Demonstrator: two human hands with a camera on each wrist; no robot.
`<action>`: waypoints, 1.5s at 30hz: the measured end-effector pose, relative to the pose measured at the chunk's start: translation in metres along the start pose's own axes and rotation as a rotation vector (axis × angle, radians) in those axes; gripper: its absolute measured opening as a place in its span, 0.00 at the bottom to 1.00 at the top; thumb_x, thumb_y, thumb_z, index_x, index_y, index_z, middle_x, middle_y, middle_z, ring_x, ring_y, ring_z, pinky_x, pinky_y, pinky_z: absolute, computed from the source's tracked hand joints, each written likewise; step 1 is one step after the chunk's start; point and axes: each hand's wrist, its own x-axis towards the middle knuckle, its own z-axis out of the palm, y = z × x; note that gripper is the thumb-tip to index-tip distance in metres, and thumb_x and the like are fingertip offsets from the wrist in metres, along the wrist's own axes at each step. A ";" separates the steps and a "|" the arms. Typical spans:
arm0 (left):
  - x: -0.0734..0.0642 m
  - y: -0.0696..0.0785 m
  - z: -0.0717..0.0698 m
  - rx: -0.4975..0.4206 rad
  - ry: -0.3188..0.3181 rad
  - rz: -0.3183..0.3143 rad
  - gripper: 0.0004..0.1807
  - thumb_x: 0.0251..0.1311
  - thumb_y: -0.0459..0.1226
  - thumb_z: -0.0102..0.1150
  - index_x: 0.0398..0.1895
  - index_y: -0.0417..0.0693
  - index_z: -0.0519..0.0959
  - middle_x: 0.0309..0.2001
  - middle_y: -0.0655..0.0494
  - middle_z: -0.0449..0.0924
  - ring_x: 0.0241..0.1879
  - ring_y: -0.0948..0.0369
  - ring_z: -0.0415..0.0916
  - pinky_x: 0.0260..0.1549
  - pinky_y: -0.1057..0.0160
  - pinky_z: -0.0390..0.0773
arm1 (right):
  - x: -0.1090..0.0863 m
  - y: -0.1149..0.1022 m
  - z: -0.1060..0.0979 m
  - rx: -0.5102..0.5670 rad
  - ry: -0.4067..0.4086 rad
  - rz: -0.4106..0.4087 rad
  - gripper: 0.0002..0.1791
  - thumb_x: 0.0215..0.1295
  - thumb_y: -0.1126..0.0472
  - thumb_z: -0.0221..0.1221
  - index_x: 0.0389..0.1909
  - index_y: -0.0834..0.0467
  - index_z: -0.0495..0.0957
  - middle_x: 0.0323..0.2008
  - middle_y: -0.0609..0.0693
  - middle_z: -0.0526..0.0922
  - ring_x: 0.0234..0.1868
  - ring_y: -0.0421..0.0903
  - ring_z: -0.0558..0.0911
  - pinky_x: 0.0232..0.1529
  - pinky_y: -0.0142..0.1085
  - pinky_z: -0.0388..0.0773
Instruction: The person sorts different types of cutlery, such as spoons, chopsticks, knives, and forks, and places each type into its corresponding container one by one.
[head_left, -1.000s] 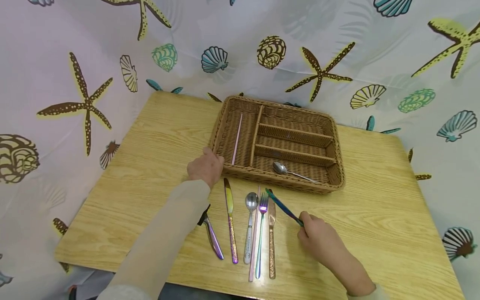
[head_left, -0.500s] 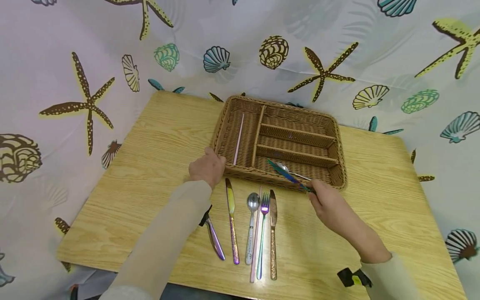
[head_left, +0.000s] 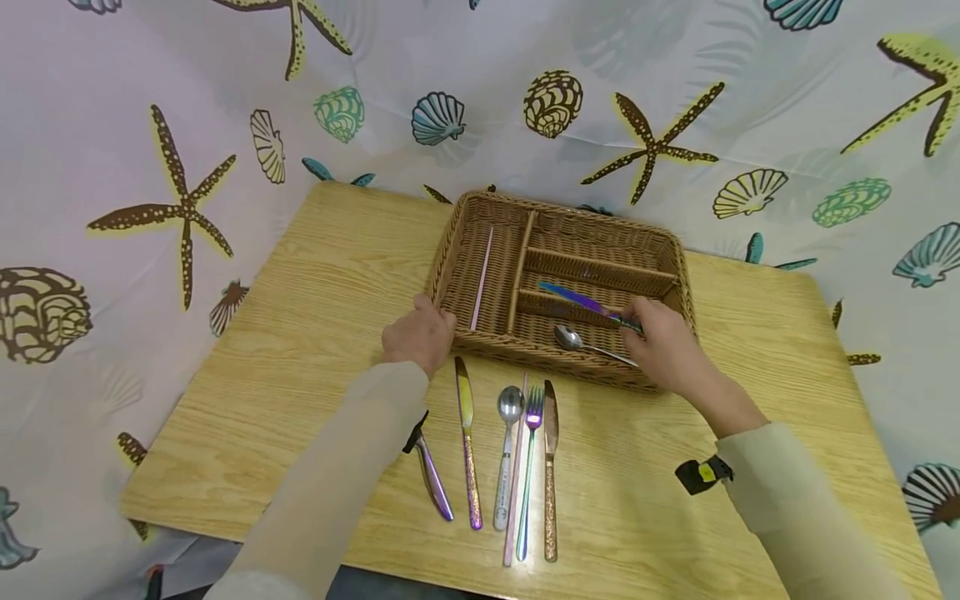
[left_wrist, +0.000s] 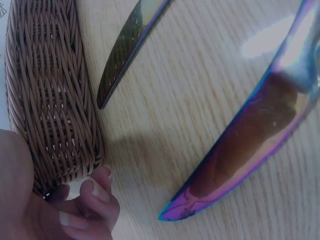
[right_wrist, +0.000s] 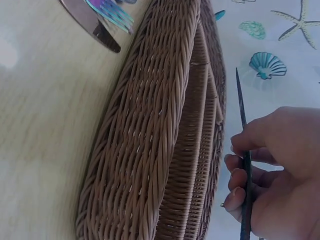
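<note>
Holds a blue-purple knife (head_left: 576, 297) in the right hand (head_left: 663, 346), over the right part of the wicker basket (head_left: 540, 355). Grips the basket's near left corner with the left hand (head_left: 420, 335), near a yellow-bladed knife (head_left: 466, 400).

Prob. home rm, shell-print cloth (head_left: 480, 167), wood tbl (head_left: 615, 467), cutlery basket (head_left: 525, 350)

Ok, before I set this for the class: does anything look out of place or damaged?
Nothing looks visibly damaged. One oddity: a pink stick lies alone in the left compartment of the wicker basket, while a second pink stick lies on the table between white-handled spoon and fork, perhaps its separated mate.
</note>
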 end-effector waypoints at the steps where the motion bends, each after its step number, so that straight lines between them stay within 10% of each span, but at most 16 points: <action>1: 0.000 -0.001 0.000 0.011 -0.002 0.001 0.26 0.78 0.47 0.22 0.59 0.34 0.60 0.14 0.53 0.68 0.13 0.59 0.63 0.20 0.58 0.68 | 0.006 0.001 0.000 -0.006 0.000 0.006 0.11 0.71 0.68 0.51 0.49 0.70 0.71 0.39 0.66 0.77 0.23 0.47 0.66 0.25 0.39 0.63; 22: 0.006 -0.008 -0.001 -0.008 0.056 -0.011 0.19 0.78 0.46 0.23 0.44 0.42 0.62 0.14 0.56 0.64 0.12 0.60 0.60 0.14 0.60 0.65 | 0.111 0.020 -0.011 -0.278 -0.029 0.108 0.14 0.72 0.67 0.45 0.53 0.71 0.68 0.47 0.70 0.72 0.45 0.66 0.76 0.42 0.55 0.75; 45: 0.003 -0.007 0.006 -0.104 0.068 -0.039 0.18 0.76 0.48 0.28 0.45 0.42 0.64 0.14 0.55 0.66 0.13 0.59 0.62 0.16 0.59 0.65 | 0.135 0.042 0.013 -0.487 -0.154 0.010 0.29 0.63 0.70 0.59 0.67 0.67 0.67 0.58 0.74 0.67 0.59 0.72 0.68 0.56 0.64 0.68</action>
